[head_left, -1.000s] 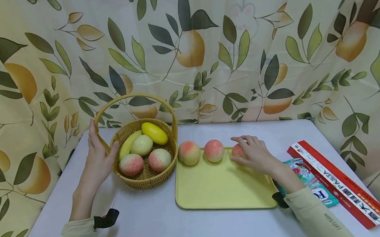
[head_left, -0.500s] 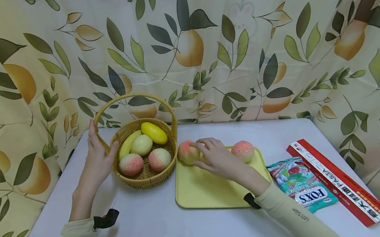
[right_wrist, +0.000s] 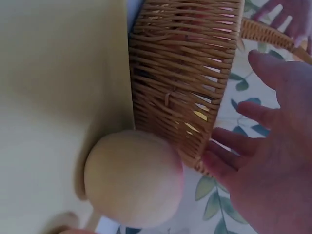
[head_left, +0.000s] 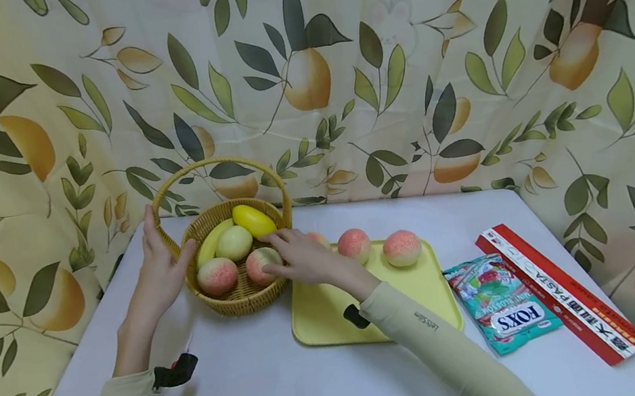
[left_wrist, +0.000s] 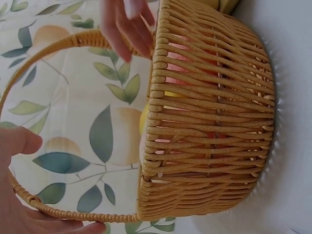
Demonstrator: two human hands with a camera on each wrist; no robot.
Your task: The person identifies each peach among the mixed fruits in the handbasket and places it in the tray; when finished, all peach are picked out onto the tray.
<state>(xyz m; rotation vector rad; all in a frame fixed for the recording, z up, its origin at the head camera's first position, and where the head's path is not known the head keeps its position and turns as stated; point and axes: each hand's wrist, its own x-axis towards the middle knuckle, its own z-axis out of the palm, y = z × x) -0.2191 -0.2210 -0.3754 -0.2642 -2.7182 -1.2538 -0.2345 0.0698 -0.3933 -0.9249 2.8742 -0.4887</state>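
A woven basket (head_left: pixel 235 306) with a tall hoop handle stands at the table's left. Inside lie a banana (head_left: pixel 210 245), a yellow mango-like fruit (head_left: pixel 253 220), a pale green round fruit (head_left: pixel 235 244) and two pink-speckled peaches (head_left: pixel 218 276). My left hand (head_left: pixel 158 273) rests against the handle's left side, thumb spread from the fingers. Over the basket's right rim reaches my right hand (head_left: pixel 304 258), fingers spread, holding nothing. In the right wrist view its fingertips are by the rim, and a peach (right_wrist: pixel 134 180) sits below the basket; the head view shows that peach mostly hidden behind the hand.
A yellow tray (head_left: pixel 336 322) adjoins the basket, with two more peaches (head_left: pixel 402 248) along its far edge. To its right lie a teal FOX'S candy bag (head_left: pixel 506 306) and a long red pasta box (head_left: pixel 562 291). A fruit-patterned curtain (head_left: pixel 348 152) hangs behind the table.
My right hand has swept left, from the rightmost peach across the tray to the basket's rim. The fruit stays where it was. My left hand keeps its place at the handle.
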